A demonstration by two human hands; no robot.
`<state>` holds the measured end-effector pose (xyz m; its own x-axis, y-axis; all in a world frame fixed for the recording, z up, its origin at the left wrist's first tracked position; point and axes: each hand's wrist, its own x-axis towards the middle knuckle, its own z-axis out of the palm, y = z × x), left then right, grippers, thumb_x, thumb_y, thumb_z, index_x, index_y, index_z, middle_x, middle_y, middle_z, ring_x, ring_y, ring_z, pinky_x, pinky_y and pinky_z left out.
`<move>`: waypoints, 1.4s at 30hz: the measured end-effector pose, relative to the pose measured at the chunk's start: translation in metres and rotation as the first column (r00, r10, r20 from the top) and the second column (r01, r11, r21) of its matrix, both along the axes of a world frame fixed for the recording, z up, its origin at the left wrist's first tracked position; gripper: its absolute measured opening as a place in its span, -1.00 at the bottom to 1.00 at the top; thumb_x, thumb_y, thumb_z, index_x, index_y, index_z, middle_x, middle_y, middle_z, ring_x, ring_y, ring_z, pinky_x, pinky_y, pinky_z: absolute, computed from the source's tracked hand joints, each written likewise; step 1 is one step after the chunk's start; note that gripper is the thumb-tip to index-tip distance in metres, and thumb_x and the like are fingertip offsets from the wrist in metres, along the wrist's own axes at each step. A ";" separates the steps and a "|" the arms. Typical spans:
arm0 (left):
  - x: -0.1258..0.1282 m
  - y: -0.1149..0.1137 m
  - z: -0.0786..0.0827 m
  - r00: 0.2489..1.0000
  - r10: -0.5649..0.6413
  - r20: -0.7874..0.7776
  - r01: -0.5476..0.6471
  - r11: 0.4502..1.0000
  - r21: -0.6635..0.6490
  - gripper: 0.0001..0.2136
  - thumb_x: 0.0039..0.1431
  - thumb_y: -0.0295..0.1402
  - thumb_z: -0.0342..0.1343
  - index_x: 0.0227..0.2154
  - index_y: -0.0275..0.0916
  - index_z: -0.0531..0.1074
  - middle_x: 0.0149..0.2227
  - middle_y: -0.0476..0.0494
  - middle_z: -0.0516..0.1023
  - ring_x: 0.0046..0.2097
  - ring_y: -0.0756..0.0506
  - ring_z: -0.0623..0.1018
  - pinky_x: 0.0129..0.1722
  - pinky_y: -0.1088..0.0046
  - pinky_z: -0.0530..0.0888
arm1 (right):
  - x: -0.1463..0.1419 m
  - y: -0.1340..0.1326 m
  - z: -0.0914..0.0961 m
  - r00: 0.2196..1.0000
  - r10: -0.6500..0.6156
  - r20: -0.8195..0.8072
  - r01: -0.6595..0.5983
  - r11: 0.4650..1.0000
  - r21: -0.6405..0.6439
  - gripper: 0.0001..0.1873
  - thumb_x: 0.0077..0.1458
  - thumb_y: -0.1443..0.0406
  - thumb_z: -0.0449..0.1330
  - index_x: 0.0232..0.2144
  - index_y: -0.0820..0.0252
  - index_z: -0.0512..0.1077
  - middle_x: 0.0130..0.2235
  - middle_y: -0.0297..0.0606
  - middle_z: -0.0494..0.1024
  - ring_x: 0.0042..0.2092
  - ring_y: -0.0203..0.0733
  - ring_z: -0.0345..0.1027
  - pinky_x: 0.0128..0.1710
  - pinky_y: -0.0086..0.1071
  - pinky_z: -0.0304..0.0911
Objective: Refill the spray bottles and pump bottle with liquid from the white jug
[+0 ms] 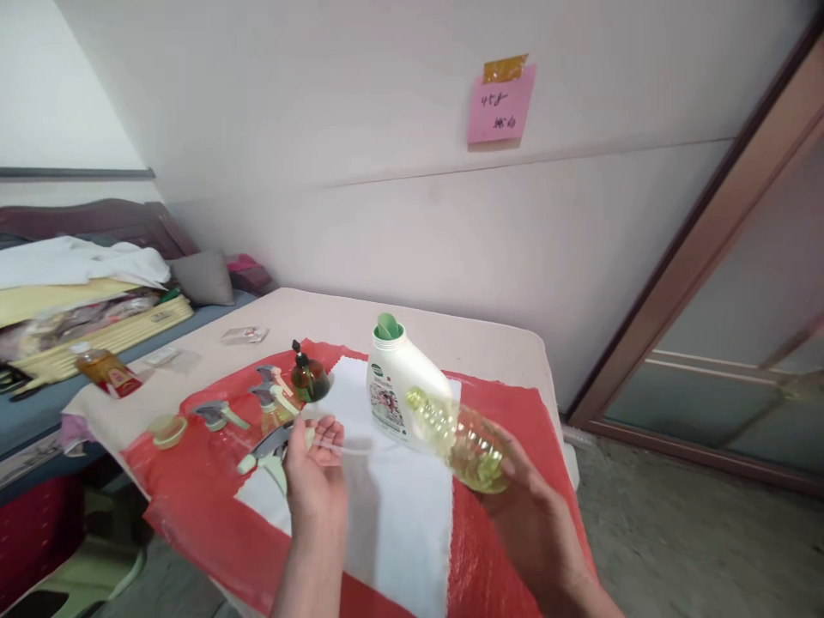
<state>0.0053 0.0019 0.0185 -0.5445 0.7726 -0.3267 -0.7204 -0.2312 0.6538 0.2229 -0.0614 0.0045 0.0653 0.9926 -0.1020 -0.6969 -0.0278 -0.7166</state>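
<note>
My left hand [322,472] is palm up, its fingers curled around a trigger spray head [274,455] whose thin dip tube points right. My right hand [537,515] grips the base of a clear yellow-green ribbed bottle [460,438]. That bottle is tilted, its open neck pointing up and left, in front of a white detergent jug [402,378] with a green piece in its mouth. The jug stands on a white cloth [405,524] laid over red sheeting [508,403]. Left of my left hand are spray bottles with grey trigger tops [219,416].
A dark green pump bottle [310,378] stands behind the sprayers. A small round tub [168,431] sits at the table's left side. Beyond the table are a bottle of amber liquid [106,369] and a bed [39,425]. A pink note [500,107] hangs on the wall.
</note>
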 end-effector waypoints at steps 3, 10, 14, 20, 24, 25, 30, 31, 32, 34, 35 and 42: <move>0.010 -0.001 -0.002 0.998 -0.062 0.023 0.062 0.998 0.000 -0.82 0.13 -0.25 0.15 -0.43 -0.24 0.34 -0.40 -0.10 0.48 -0.33 -0.01 0.50 -0.21 0.43 0.44 | 0.006 0.024 0.033 0.985 -0.089 0.147 0.068 0.987 0.145 -0.60 0.02 0.20 0.18 -0.03 -0.05 0.39 0.11 -0.25 0.42 0.07 0.01 0.31 0.05 -0.09 0.19; 0.010 -0.001 0.000 0.994 -0.090 0.065 0.090 0.996 0.009 -0.83 0.13 -0.26 0.16 -0.44 -0.24 0.34 -0.41 -0.10 0.49 -0.36 -0.01 0.50 -0.24 0.45 0.45 | 0.014 0.080 0.094 0.723 -0.292 0.626 0.139 0.949 0.282 -0.48 -0.05 0.16 0.32 0.00 -0.10 0.35 0.12 -0.26 0.39 0.08 -0.02 0.30 0.05 -0.10 0.20; 0.006 -0.002 0.002 0.990 -0.092 0.106 0.090 0.996 0.020 -0.83 0.13 -0.26 0.17 -0.43 -0.24 0.34 -0.42 -0.10 0.49 -0.37 0.00 0.50 -0.24 0.47 0.45 | 0.013 0.091 0.121 0.516 -0.273 0.812 0.035 0.954 0.298 -0.42 -0.07 0.13 0.31 0.05 -0.08 0.33 0.11 -0.23 0.40 -0.02 -0.01 0.37 -0.02 -0.08 0.27; 0.005 -0.004 0.007 0.983 -0.085 0.163 0.082 0.996 0.023 -0.84 0.12 -0.29 0.17 -0.44 -0.24 0.34 -0.45 -0.10 0.49 -0.39 0.00 0.51 -0.29 0.48 0.46 | 0.006 0.105 0.156 0.207 -0.357 0.911 -0.048 0.926 0.373 -0.31 -0.08 0.10 0.31 0.13 -0.19 0.26 0.15 -0.30 0.36 0.05 0.04 0.32 0.05 0.01 0.23; 0.005 -0.005 0.009 0.975 -0.107 0.194 0.098 0.994 0.055 -0.86 0.13 -0.31 0.18 -0.40 -0.25 0.35 -0.45 -0.11 0.50 -0.41 0.01 0.50 -0.32 0.49 0.46 | -0.012 0.120 0.180 0.173 -0.417 0.892 -0.077 0.897 0.435 -0.28 -0.11 0.11 0.32 0.14 -0.06 0.26 0.12 -0.21 0.38 0.11 0.09 0.26 0.08 0.03 0.21; 0.004 -0.005 0.009 0.975 -0.110 0.195 0.100 0.993 0.059 -0.86 0.13 -0.31 0.18 -0.40 -0.25 0.35 -0.45 -0.11 0.50 -0.41 0.01 0.50 -0.32 0.49 0.46 | -0.017 0.124 0.186 0.177 -0.423 0.889 -0.078 0.894 0.441 -0.28 -0.12 0.11 0.32 0.13 -0.04 0.27 0.11 -0.18 0.38 0.11 0.11 0.26 0.08 0.04 0.21; -0.002 -0.005 0.007 0.975 -0.113 0.191 0.100 0.992 0.074 -0.84 0.12 -0.30 0.19 -0.39 -0.25 0.35 -0.44 -0.11 0.50 -0.39 0.00 0.51 -0.30 0.49 0.47 | -0.040 0.144 0.203 0.203 -0.419 0.885 -0.065 0.896 0.439 -0.31 -0.12 0.10 0.30 0.10 -0.01 0.28 0.12 -0.15 0.37 0.07 0.05 0.31 0.07 0.00 0.22; -0.004 -0.004 0.007 0.975 -0.112 0.192 0.099 0.992 0.075 -0.84 0.12 -0.29 0.19 -0.39 -0.25 0.35 -0.44 -0.11 0.51 -0.39 0.00 0.51 -0.29 0.49 0.47 | -0.043 0.148 0.204 0.213 -0.427 0.879 -0.059 0.892 0.447 -0.31 -0.13 0.10 0.30 0.09 0.00 0.29 0.11 -0.15 0.37 0.06 0.03 0.31 0.07 -0.02 0.22; -0.005 -0.004 0.006 0.975 -0.112 0.193 0.099 0.992 0.075 -0.83 0.12 -0.28 0.19 -0.38 -0.25 0.35 -0.44 -0.11 0.51 -0.39 0.00 0.51 -0.29 0.49 0.46 | -0.045 0.151 0.204 0.219 -0.438 0.872 -0.051 0.887 0.459 -0.32 -0.13 0.11 0.30 0.08 0.01 0.29 0.11 -0.15 0.38 0.05 0.03 0.31 0.08 -0.03 0.22; -0.008 -0.004 0.006 0.974 -0.116 0.196 0.102 0.992 0.080 -0.82 0.12 -0.27 0.19 -0.38 -0.24 0.34 -0.43 -0.11 0.51 -0.39 0.01 0.51 -0.29 0.49 0.46 | -0.049 0.157 0.203 0.223 -0.463 0.858 -0.041 0.875 0.482 -0.34 -0.13 0.11 0.30 0.06 0.02 0.31 0.10 -0.14 0.39 0.06 0.04 0.31 0.09 -0.02 0.21; -0.009 -0.004 0.006 0.973 -0.119 0.197 0.105 0.991 0.083 -0.82 0.12 -0.26 0.20 -0.38 -0.24 0.34 -0.43 -0.11 0.51 -0.39 0.01 0.51 -0.29 0.49 0.46 | -0.051 0.159 0.203 0.224 -0.471 0.853 -0.040 0.870 0.491 -0.35 -0.13 0.11 0.30 0.06 0.02 0.32 0.09 -0.14 0.39 0.06 0.05 0.30 0.09 0.00 0.20; -0.009 -0.005 0.007 0.973 -0.114 0.199 0.098 0.991 0.087 -0.79 0.07 -0.26 0.23 -0.39 -0.25 0.34 -0.44 -0.09 0.50 -0.40 0.00 0.51 -0.30 0.49 0.45 | -0.043 0.145 0.192 0.270 -0.483 0.833 -0.010 0.864 0.504 -0.37 -0.08 0.07 0.31 0.07 0.00 0.32 0.10 -0.17 0.40 0.08 0.08 0.29 0.10 0.05 0.16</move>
<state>-0.0041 -0.0034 0.0258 -0.3864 0.8494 -0.3595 -0.8593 -0.1899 0.4749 0.1796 0.0835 0.1960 0.1055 0.8408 0.5310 0.5017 0.4161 -0.7584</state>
